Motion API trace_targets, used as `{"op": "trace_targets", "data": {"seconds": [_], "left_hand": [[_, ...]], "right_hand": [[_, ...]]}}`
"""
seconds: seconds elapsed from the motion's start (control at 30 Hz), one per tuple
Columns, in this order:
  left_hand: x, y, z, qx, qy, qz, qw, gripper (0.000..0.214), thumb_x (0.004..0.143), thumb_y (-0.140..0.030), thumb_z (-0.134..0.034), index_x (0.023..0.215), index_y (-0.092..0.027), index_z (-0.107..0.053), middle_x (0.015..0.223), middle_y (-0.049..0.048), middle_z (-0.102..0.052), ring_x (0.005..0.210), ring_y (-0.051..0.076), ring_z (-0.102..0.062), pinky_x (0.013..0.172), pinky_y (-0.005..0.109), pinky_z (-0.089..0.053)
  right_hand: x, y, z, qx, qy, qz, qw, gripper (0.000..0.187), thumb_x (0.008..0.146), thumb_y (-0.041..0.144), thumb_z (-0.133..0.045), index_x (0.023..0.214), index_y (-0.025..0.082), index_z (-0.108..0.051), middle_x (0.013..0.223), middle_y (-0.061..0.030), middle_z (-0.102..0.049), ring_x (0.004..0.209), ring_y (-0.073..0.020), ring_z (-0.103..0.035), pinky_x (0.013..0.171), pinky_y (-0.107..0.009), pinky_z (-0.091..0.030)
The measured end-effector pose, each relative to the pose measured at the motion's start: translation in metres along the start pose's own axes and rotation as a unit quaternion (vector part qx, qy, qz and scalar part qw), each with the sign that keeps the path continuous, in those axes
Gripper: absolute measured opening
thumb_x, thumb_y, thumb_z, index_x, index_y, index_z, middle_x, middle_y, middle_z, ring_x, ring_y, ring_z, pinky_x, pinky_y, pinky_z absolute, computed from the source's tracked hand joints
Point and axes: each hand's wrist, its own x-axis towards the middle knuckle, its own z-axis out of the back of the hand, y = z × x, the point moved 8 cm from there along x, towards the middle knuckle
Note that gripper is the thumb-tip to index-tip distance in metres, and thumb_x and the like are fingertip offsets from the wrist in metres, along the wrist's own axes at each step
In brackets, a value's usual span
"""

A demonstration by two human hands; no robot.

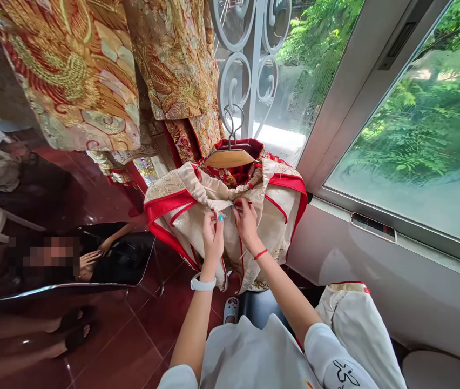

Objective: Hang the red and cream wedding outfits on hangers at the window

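Note:
A cream and red embroidered garment [181, 208] hangs on a wooden hanger [230, 158], hooked on a white wrought-iron scroll rail [250, 70]. My left hand [212, 235], with a white watch on the wrist, pinches the cream fabric at the garment's front opening. My right hand [245, 220], with a red cord bracelet on its wrist, pinches the same front edge just beside it, near the red trim. Both hands are closed on the cloth, almost touching each other.
Gold and red embroidered robes [76, 75] hang at the upper left. Another person sits low at the left beside a chair [92, 283] on the red tiled floor. A large window [416, 124] and its sill fill the right. A white cloth bag [355, 319] sits by my knee.

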Motion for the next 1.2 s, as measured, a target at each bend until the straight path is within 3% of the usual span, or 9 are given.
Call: {"op": "trace_targets", "data": {"seconds": [0.17,0.3,0.47,0.57,0.73,0.93,1.03,1.1,1.2], "left_hand": [[-0.017,0.024,-0.002,-0.006,-0.016,0.039,0.999,0.028,0.086,-0.048,-0.06,0.098,-0.024,-0.052,0.099,0.0079,-0.064,0.096,0.022,-0.067,0.089,0.037,-0.055],[-0.025,0.024,-0.021,0.088,0.056,-0.005,0.995,0.041,0.076,-0.028,-0.074,0.112,-0.021,-0.056,0.112,0.0112,-0.067,0.107,0.026,-0.066,0.095,0.04,-0.052],[-0.035,0.016,-0.044,0.166,0.128,-0.067,0.975,0.019,0.092,-0.018,-0.055,0.109,-0.02,-0.061,0.1,0.0091,-0.072,0.095,0.024,-0.069,0.087,0.037,-0.053],[-0.042,0.014,-0.048,0.151,0.148,-0.066,0.975,0.022,0.095,-0.015,-0.048,0.11,-0.02,-0.062,0.099,0.009,-0.073,0.093,0.023,-0.069,0.082,0.033,-0.053],[-0.056,0.015,-0.048,0.144,0.109,-0.043,0.983,0.02,0.096,-0.021,-0.049,0.112,-0.019,-0.061,0.103,0.0107,-0.073,0.094,0.023,-0.069,0.08,0.034,-0.052],[-0.075,0.017,-0.064,0.155,0.048,-0.047,0.986,0.023,0.096,-0.022,-0.046,0.111,-0.022,-0.062,0.109,0.0162,-0.07,0.105,0.031,-0.066,0.09,0.044,-0.051],[-0.079,0.015,-0.067,0.148,0.045,-0.062,0.986,0.026,0.096,-0.021,-0.046,0.117,-0.021,-0.061,0.117,0.0174,-0.068,0.112,0.031,-0.065,0.094,0.045,-0.05],[-0.078,0.016,-0.066,0.152,0.057,-0.065,0.985,0.026,0.095,-0.023,-0.047,0.118,-0.02,-0.06,0.117,0.0179,-0.069,0.111,0.031,-0.066,0.091,0.045,-0.051],[-0.062,0.018,-0.051,0.209,0.025,-0.048,0.976,0.027,0.092,-0.031,-0.056,0.116,-0.019,-0.059,0.108,0.0182,-0.071,0.104,0.033,-0.068,0.085,0.045,-0.053]], "right_hand": [[-0.007,-0.001,0.014,0.096,0.011,0.007,0.995,0.013,0.085,0.025,-0.052,0.095,0.026,-0.06,0.101,-0.0087,-0.071,0.096,-0.0261,-0.067,0.093,-0.042,-0.054],[-0.028,0.001,0.036,0.176,0.025,0.026,0.984,0.011,0.082,0.026,-0.055,0.091,0.024,-0.061,0.092,-0.007,-0.071,0.088,-0.0235,-0.067,0.085,-0.039,-0.056],[-0.042,0.004,0.05,0.186,0.015,0.028,0.982,0.014,0.084,0.026,-0.054,0.09,0.021,-0.065,0.092,-0.007,-0.071,0.087,-0.0209,-0.067,0.083,-0.036,-0.055],[-0.042,0.009,0.049,0.122,0.006,0.016,0.992,0.015,0.085,0.026,-0.057,0.095,0.019,-0.068,0.095,-0.0083,-0.072,0.084,-0.0206,-0.067,0.079,-0.035,-0.054],[-0.038,0.018,0.046,-0.028,0.029,0.016,0.999,0.014,0.089,0.017,-0.052,0.09,0.018,-0.066,0.092,-0.0082,-0.072,0.08,-0.0199,-0.064,0.077,-0.033,-0.05],[-0.039,0.032,0.033,-0.248,0.081,-0.005,0.965,0.015,0.09,0.011,-0.048,0.094,0.015,-0.061,0.096,-0.0149,-0.07,0.081,-0.0235,-0.063,0.072,-0.034,-0.047],[-0.035,0.034,0.033,-0.289,0.102,-0.04,0.951,0.011,0.09,0.013,-0.049,0.092,0.016,-0.06,0.091,-0.0151,-0.069,0.077,-0.0238,-0.063,0.068,-0.033,-0.043],[-0.031,0.034,0.037,-0.243,0.125,-0.05,0.961,0.015,0.09,0.015,-0.049,0.078,0.019,-0.056,0.077,-0.0091,-0.066,0.069,-0.0202,-0.059,0.065,-0.031,-0.04],[-0.027,0.027,0.037,-0.027,0.195,-0.091,0.976,0.029,0.089,0.016,-0.048,0.06,0.021,-0.046,0.058,0.0006,-0.051,0.055,-0.0122,-0.045,0.056,-0.026,-0.032]]}}
